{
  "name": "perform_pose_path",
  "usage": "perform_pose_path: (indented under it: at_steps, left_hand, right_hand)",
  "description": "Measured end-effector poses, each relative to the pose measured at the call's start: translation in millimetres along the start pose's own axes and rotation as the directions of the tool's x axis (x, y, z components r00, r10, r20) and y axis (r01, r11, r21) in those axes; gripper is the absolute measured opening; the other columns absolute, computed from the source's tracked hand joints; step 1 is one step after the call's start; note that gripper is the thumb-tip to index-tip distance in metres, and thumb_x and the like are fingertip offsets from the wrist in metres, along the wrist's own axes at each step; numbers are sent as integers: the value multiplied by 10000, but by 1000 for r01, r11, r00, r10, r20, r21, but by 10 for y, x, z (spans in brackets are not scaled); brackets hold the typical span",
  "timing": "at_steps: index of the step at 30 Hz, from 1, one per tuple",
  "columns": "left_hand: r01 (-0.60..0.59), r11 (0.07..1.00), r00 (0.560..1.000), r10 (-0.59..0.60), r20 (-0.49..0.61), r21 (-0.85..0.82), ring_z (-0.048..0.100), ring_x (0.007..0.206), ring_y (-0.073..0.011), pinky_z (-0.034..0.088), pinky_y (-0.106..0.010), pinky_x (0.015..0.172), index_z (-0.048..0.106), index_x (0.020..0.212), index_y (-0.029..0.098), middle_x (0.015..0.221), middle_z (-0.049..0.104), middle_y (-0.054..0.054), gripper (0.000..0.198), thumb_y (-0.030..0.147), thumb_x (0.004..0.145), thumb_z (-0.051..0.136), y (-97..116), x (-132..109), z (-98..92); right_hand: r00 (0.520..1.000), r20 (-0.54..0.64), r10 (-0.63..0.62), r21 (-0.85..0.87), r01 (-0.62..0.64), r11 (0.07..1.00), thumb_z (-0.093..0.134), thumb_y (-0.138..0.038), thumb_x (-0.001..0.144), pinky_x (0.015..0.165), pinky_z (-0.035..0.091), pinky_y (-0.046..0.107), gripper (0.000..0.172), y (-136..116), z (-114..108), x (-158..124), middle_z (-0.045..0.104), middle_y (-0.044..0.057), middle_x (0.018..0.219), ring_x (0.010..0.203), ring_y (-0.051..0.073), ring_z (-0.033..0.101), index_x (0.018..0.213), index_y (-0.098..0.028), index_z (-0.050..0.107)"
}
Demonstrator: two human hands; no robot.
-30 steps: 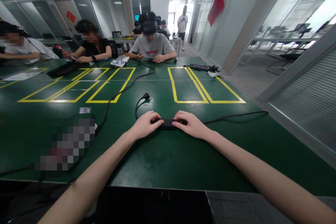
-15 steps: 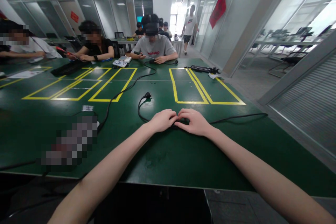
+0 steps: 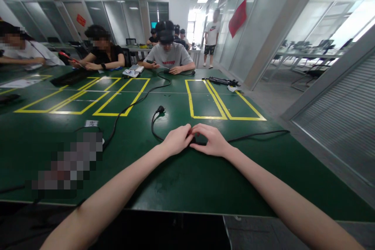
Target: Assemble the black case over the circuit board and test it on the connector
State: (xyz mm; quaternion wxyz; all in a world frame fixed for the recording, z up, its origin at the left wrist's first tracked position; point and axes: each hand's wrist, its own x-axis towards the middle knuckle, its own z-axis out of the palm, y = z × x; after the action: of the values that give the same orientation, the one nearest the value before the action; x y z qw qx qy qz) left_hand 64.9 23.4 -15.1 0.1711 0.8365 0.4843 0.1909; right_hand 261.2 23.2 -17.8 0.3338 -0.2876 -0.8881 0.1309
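Note:
A black power cord with a two-pin plug [image 3: 160,109] curls across the green table and runs under my left hand [image 3: 177,140]. The fingers of that hand are closed on a dark part of the cord, mostly hidden by them. Close against it, my right hand [image 3: 211,140] arches with thumb and fingers curled around a small black piece [image 3: 200,143] lying in line with the cord; its exact kind is hidden. From under the right hand a black cable [image 3: 258,135] stretches to the table's right side. The fingertips of both hands nearly meet.
A blurred-out strip-shaped object [image 3: 70,160] lies at left beside a small label [image 3: 91,123]. Yellow tape outlines [image 3: 191,101] mark the table. A folded black tripod-like item [image 3: 221,81] lies at the far edge. Across sit several people, one with a grey shirt [image 3: 166,54].
The view has shifted slightly, so the table appears a little lower and to the left. Both hands stay on the cord with small finger movements. A person in the background has walked a bit.

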Motion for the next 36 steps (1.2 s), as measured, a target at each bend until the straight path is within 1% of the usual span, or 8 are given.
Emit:
perform_pose_path:
  at_steps: [5, 8, 11, 14, 18, 22, 29, 36]
  left_hand:
    - [-18, 997, 997, 22, -68, 70, 613, 790, -208, 469, -297, 704, 549, 813, 217, 795, 630, -25, 176, 297, 968, 532, -118, -113, -24]
    - [-97, 989, 991, 105, -79, 108, 622, 838, -214, 488, -308, 756, 569, 837, 212, 834, 652, -42, 217, 344, 1000, 510, -179, -248, -69]
    - [-260, 958, 965, 262, -2, 118, 636, 930, -252, 517, -364, 839, 606, 976, 197, 968, 693, -86, 213, 407, 967, 569, -207, -405, -137]
    - [-359, 928, 933, 360, 13, 98, 616, 1120, -308, 502, -435, 990, 576, 1218, 167, 1208, 670, -147, 427, 344, 845, 684, -217, -511, -195]
    - [-317, 946, 948, 316, 24, 69, 632, 1095, -276, 508, -402, 969, 578, 1238, 174, 1200, 683, -123, 398, 187, 843, 629, -241, -493, -217]
    - [-291, 947, 957, 288, 43, 137, 660, 972, -254, 512, -363, 868, 628, 1159, 180, 1072, 720, -99, 248, 256, 924, 636, -272, -407, -222]
    - [-322, 923, 945, 302, 125, 212, 671, 867, -232, 486, -327, 801, 685, 1099, 162, 913, 719, -70, 232, 349, 974, 628, -239, -393, -327]
    - [-313, 940, 950, 309, 48, 135, 686, 896, -214, 487, -300, 790, 701, 1134, 177, 992, 752, -67, 287, 411, 984, 631, -270, -438, -420]
  right_hand:
    - [997, 76, 4, 61, -9, 998, 778, -289, 805, 877, 548, 370, 337, -85, 143, 7, 684, 89, 1150, 1011, 243, 677, 1095, -242, 613]
    - [994, 93, 49, 83, -56, 995, 764, -232, 808, 865, 547, 361, 332, -91, 209, 9, 699, 77, 1088, 978, 234, 682, 1098, -227, 603]
    - [996, 82, 40, 81, -46, 996, 734, -221, 830, 845, 541, 366, 251, -98, 226, 11, 705, 72, 1009, 938, 235, 674, 1049, -218, 612]
    - [997, 72, 20, 81, -26, 996, 703, -234, 856, 833, 537, 373, 204, -112, 223, 12, 707, 76, 998, 928, 238, 669, 1043, -223, 622]
    - [997, 41, 60, 90, -64, 994, 678, -254, 868, 797, 539, 362, 167, -130, 226, 12, 716, 77, 967, 878, 233, 678, 1023, -212, 630]
    - [991, 55, 123, 102, -128, 987, 623, -265, 908, 733, 526, 320, 113, -144, 208, 12, 722, 58, 926, 801, 202, 675, 1009, -214, 629]
    - [991, 116, -62, -139, 78, 987, 638, -376, 958, 722, 513, 329, 224, -134, 171, 17, 726, 93, 914, 813, 226, 676, 1065, -179, 650]
    - [992, 93, -84, -248, 105, 963, 558, -398, 1015, 688, 506, 325, 251, -96, 188, 4, 739, 94, 886, 767, 220, 679, 1046, -176, 671]
